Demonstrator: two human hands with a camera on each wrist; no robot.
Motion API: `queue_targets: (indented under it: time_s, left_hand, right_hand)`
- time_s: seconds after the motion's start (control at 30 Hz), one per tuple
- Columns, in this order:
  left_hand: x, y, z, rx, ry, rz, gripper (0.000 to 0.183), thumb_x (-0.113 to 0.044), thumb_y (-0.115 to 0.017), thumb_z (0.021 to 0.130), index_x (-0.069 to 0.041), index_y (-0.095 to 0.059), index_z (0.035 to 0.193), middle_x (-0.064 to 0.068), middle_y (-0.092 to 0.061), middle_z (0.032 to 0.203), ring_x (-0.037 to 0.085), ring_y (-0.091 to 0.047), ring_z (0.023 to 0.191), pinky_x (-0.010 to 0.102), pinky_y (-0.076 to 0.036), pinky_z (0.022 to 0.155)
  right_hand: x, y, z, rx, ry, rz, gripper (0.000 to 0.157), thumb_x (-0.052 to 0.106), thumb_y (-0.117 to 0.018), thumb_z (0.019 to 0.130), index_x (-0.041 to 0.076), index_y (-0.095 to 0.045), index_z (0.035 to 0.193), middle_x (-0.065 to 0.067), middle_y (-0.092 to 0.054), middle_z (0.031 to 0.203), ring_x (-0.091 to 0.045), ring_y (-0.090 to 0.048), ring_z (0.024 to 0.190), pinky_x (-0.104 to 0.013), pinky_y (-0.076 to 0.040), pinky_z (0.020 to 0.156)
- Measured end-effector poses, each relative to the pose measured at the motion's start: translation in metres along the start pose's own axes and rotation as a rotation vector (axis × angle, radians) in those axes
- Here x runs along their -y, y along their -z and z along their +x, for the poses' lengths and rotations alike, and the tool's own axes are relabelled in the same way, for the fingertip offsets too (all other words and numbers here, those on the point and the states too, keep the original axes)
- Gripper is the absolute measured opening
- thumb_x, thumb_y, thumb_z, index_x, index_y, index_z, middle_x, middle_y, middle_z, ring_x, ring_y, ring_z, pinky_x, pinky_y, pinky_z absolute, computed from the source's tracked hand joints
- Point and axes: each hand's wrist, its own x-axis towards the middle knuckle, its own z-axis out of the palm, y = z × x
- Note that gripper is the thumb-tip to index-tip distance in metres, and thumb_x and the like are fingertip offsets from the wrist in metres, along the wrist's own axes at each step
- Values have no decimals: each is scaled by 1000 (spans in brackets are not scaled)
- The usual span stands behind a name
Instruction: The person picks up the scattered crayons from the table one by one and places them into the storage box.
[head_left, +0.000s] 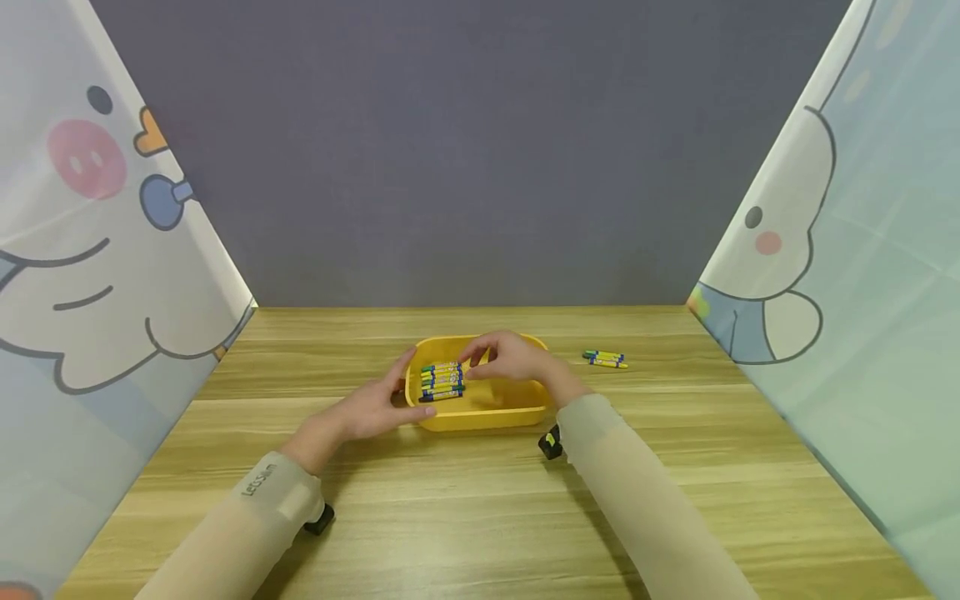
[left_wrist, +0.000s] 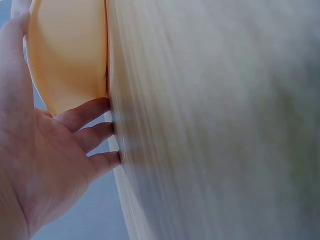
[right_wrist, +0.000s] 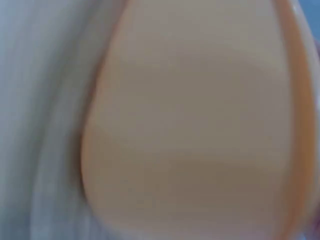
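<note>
Yellow round-cornered rectangular tray (head_left: 483,421)

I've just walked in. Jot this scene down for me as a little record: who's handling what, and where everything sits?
Container: yellow tray, on a wood-grain table
Inside: row of crayon-like sticks at the tray's left end
Outside: loose sticks, on the table right of the tray
Left hand: touches the tray's left end
Right hand: over the tray, fingertips near the row; whether it pinches a stick is unclear
Backdrop: dark grey panel
</note>
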Motion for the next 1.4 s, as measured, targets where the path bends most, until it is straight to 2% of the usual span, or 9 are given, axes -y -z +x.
queue_targets:
  time_s: [0.13, 0.33, 0.47, 0.6, 0.7, 0.83, 0.97, 1.17, 1.4]
  left_hand:
    - [-1, 0, -1, 5, 3, -7, 126, -73, -75, 93, -23, 3, 179, 16, -60, 161, 37, -59, 145, 63, -41, 124]
    - [-2, 0, -2, 12, 5, -2, 126, -75, -74, 93, -26, 5, 179, 19, -57, 163, 38, -59, 145, 63, -42, 124]
    - [-1, 0, -1, 14, 7, 6, 126, -76, -73, 93, -27, 5, 179, 19, -59, 161, 37, -61, 143, 62, -43, 123]
    - [0, 0, -1, 11, 13, 6, 126, -76, -73, 93, -27, 5, 179, 17, -62, 157, 34, -63, 140, 61, -45, 122]
    - [0, 0, -1, 11, 11, 7, 126, -76, -73, 93, -27, 5, 179, 18, -62, 158, 34, -63, 140, 61, -45, 122]
    - [-1, -1, -2, 12, 10, 12, 126, -76, -73, 93, -27, 6, 178, 18, -59, 161, 37, -61, 143, 62, -44, 123]
    - [0, -1, -2, 15, 14, 6, 126, -76, -73, 93, -27, 6, 178, 17, -57, 163, 35, -60, 144, 61, -43, 123]
    - [0, -2, -1, 19, 13, 2, 126, -76, -73, 94, -26, 6, 178, 16, -59, 161, 32, -63, 140, 60, -46, 120]
    - [-4, 0, -3, 20, 24, -1, 125, -76, -73, 93, -29, 6, 178, 17, -61, 158, 33, -63, 141, 61, -44, 122]
  right_hand:
    - [-12, 23, -24, -71, -32, 13, 36, 21, -78, 104, 5, -75, 136, -12, -76, 125, -23, -70, 104, -33, -57, 88]
    - [-46, 60, -70, -241, -78, 65, 37, 25, -76, 105, 8, -75, 138, -14, -74, 127, -21, -64, 89, -30, -53, 75]
    - [-70, 81, -103, -331, -140, 88, 36, 29, -73, 107, 12, -74, 139, -15, -70, 131, -30, -66, 97, -36, -57, 77]
    - [-92, 93, -129, -339, -207, 48, 40, 29, -70, 109, 7, -71, 143, -18, -69, 135, -37, -67, 104, -45, -60, 83]
    - [-107, 97, -143, -330, -250, 23, 41, 25, -70, 109, 3, -70, 144, -22, -71, 135, -34, -68, 103, -45, -61, 87]
    - [-124, 98, -157, -316, -307, -22, 40, 24, -71, 108, 3, -71, 143, -22, -73, 136, -24, -68, 101, -38, -58, 84]
    - [-134, 98, -164, -307, -344, -38, 41, 25, -72, 108, 5, -71, 143, -22, -71, 138, -22, -67, 102, -36, -55, 80]
    - [-143, 100, -167, -306, -365, -35, 39, 22, -72, 107, 4, -72, 141, -23, -73, 136, -18, -65, 94, -31, -54, 71]
    - [-145, 100, -167, -278, -362, -36, 41, 20, -72, 106, 1, -70, 143, -24, -71, 132, -19, -62, 93, -31, -53, 69]
